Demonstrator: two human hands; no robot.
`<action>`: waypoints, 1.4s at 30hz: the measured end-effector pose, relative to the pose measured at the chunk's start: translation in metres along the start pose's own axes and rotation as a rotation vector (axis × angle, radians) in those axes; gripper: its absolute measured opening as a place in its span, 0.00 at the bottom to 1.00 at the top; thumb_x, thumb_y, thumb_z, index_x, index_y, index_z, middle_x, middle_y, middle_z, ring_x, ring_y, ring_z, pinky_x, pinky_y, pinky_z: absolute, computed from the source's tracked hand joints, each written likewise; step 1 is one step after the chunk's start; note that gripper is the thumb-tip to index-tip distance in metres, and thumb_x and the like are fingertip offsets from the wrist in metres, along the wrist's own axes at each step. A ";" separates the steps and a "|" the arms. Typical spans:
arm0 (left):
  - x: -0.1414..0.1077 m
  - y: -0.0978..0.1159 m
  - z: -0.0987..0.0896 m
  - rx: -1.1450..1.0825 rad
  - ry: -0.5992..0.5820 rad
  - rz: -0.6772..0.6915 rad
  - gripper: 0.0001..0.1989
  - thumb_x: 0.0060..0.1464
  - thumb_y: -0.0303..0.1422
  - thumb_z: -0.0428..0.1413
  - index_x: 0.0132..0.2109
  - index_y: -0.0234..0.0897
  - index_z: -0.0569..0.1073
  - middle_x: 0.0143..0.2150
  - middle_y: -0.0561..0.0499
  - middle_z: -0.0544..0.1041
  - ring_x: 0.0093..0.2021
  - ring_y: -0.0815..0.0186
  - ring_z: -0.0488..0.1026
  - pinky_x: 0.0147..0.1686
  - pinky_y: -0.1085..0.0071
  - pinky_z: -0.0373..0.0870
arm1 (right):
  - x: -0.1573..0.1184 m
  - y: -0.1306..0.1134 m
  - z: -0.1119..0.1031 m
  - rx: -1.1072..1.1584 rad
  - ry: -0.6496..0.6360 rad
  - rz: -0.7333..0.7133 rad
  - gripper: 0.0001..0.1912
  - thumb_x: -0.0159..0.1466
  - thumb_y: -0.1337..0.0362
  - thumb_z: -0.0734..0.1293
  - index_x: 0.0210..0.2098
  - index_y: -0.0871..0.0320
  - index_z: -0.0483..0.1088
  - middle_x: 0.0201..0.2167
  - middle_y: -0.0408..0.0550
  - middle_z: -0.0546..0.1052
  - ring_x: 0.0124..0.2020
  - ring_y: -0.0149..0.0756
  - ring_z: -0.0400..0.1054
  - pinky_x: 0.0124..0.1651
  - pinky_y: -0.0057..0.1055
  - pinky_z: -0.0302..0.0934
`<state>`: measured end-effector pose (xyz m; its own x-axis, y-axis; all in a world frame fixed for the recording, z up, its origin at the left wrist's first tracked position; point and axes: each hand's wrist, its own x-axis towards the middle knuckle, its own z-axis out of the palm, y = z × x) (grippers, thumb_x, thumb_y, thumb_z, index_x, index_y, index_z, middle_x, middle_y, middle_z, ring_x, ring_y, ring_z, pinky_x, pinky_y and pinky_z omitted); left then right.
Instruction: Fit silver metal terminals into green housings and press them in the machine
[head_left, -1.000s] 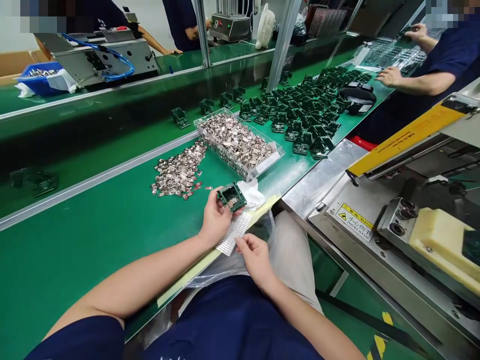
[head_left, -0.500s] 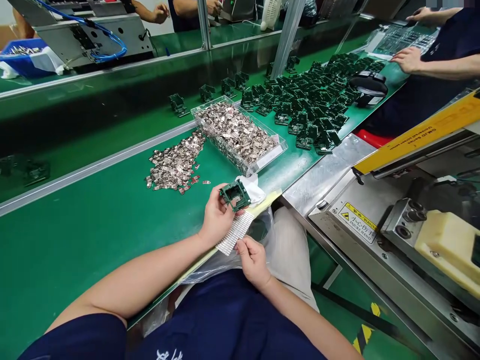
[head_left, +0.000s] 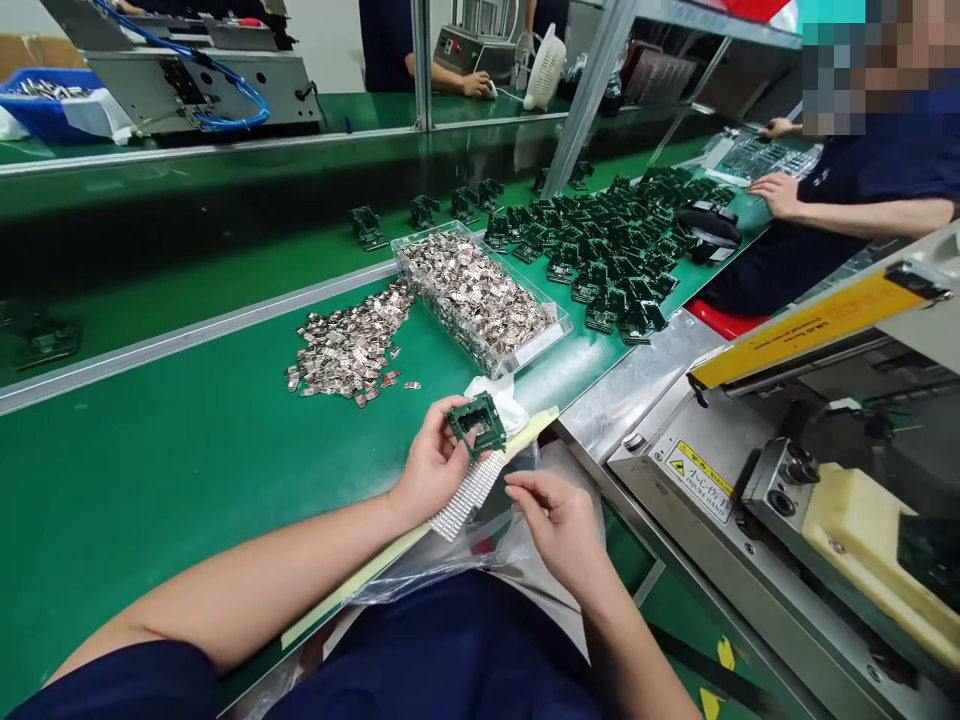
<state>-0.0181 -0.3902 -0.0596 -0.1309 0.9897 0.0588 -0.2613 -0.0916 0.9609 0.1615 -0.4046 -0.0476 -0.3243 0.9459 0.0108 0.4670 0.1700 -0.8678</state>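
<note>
Over the green table (head_left: 225, 460), an open-centred frame (head_left: 496, 431) is clasped in the left hand (head_left: 429, 477) by a seemingly little-used silvery sheet (head_left: 463, 500), while the right hand (head_left: 564, 522) is pinched, its contents indiscernible.

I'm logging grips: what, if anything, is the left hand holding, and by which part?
The left hand holds a green square frame by its left side.

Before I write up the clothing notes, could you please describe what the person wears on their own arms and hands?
The left hand and right hand are ungloved, with no watch showing. The left sleeve is plain navy and short, leaving the forearm bare; the right sleeve is out of view.
</note>
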 end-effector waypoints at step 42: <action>0.038 0.046 0.195 0.335 -1.081 0.273 0.26 0.55 0.34 0.58 0.61 0.41 0.65 0.55 0.41 0.75 0.54 0.54 0.74 0.52 0.58 0.72 | -0.139 0.023 -0.161 0.084 1.173 -0.245 0.34 0.55 0.46 0.75 0.55 0.55 0.69 0.49 0.54 0.73 0.50 0.50 0.69 0.52 0.45 0.65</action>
<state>0.1516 -0.3353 0.0392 0.7820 0.5349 0.3199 -0.0635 -0.4422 0.8947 0.3504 -0.4879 0.0108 0.5702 0.5738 0.5879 0.4285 0.4029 -0.8088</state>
